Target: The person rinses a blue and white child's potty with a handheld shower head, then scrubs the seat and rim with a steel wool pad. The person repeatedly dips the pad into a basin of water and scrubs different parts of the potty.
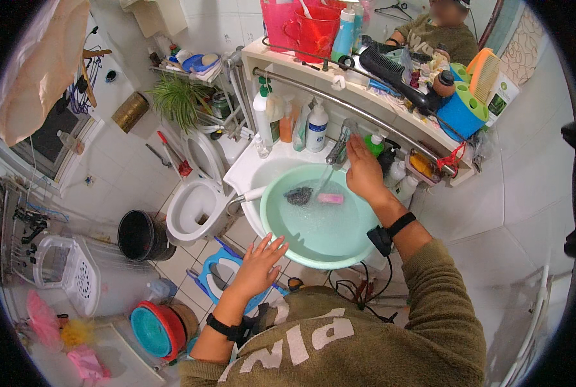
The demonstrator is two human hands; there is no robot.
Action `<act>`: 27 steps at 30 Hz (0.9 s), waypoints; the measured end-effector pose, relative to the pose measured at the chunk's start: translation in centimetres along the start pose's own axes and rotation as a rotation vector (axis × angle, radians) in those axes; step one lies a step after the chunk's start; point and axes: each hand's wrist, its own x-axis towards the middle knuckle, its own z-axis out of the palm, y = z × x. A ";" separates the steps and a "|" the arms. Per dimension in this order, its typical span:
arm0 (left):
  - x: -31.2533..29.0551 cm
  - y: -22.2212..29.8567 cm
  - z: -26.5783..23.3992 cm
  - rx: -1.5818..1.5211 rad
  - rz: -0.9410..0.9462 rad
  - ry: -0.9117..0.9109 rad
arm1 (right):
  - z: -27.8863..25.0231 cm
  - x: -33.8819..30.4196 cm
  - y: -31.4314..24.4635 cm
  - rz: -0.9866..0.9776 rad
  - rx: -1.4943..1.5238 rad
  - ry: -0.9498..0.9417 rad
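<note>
A pale green basin (313,252) sits on the white sink, holding water. Water runs into it from the metal faucet (335,152). My right hand (364,169) is up against the faucet's lever, its fingers stretched out and holding nothing. In the water lie a dark grey crumpled piece (299,195), perhaps a scrubber or cloth, and a small pink block (330,198) whose kind I cannot make out. My left hand (259,266) is just outside the basin's lower left rim, fingers spread and nothing in them. A white-handled shower head (254,193) rests on the sink's left side.
Pump bottles (316,129) line the sink's back below a crowded shelf (359,90) with a black comb (381,64) and a blue holder (462,111). To the left are a toilet (196,208), a black bucket (139,235) and a blue stool (218,267). Cables (363,293) hang below the basin.
</note>
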 end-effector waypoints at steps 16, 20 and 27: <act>-3.6 -2.2 -0.6 -0.023 -0.101 0.112 | 1.0 -17.8 1.5 0.470 0.314 0.033; -6.8 -4.1 -0.2 -0.096 -0.194 0.167 | 1.2 -20.5 0.0 1.158 1.011 -0.077; -13.3 -7.1 1.2 -0.233 -0.335 0.250 | 1.2 -20.6 -2.6 1.293 1.633 -0.235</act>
